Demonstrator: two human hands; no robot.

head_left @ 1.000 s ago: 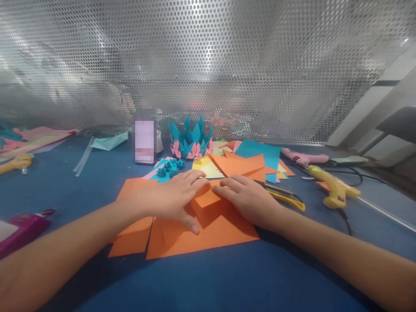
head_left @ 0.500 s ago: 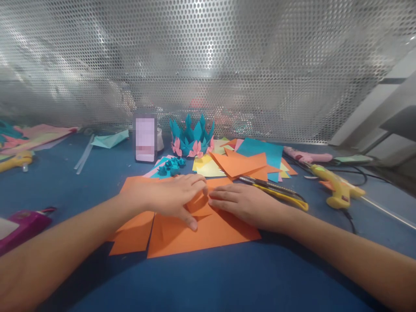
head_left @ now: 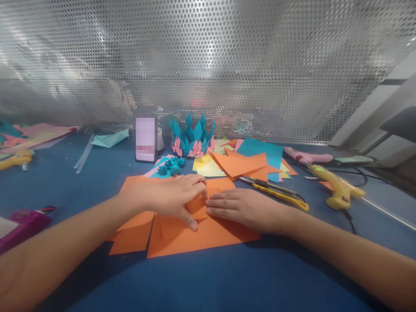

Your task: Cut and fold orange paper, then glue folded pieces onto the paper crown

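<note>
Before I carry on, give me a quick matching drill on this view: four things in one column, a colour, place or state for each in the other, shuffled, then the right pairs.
Things
1. Phone
2. Teal paper crown
3. Right hand
4. Long slim tool

Descriptions
A. Laid on orange paper, fingers close together
B. Black and yellow
C. Upright, pale screen facing the camera
D. Trimmed with pink flower shapes round its lower part

Right pairs: 1-C, 2-D, 3-A, 4-B
</note>
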